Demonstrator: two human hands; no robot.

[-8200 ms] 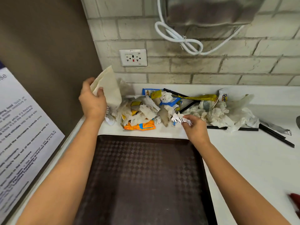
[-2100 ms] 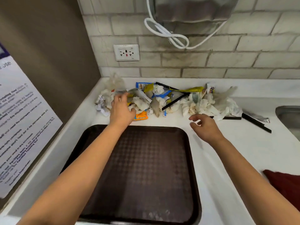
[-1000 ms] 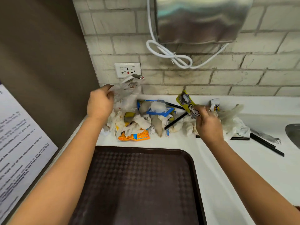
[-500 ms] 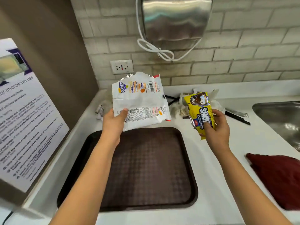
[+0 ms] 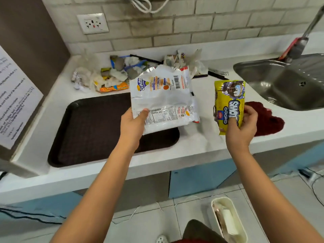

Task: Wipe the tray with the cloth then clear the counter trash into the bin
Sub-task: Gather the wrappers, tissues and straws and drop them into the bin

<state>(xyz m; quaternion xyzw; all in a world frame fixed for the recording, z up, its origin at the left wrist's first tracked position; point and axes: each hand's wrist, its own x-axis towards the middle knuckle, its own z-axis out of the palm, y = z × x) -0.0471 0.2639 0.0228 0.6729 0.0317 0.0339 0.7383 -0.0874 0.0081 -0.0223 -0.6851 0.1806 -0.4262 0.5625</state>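
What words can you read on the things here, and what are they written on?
"CLOVER": white wrapper, held in left hand.
"CHOCO": yellow wrapper, held in right hand; its bigger word is partly hidden.
Wall sign: print too blurred.
Nutrition panel, barcode: too small.

Two hands (image 5: 132, 124) (image 5: 242, 128), two snack wrappers (image 5: 162, 95) (image 5: 228, 104), one tray (image 5: 91, 127), one cloth (image 5: 266, 120), one bin (image 5: 228, 220).

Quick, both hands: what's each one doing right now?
Left hand: grips the white wrapper.
Right hand: grips the yellow wrapper.
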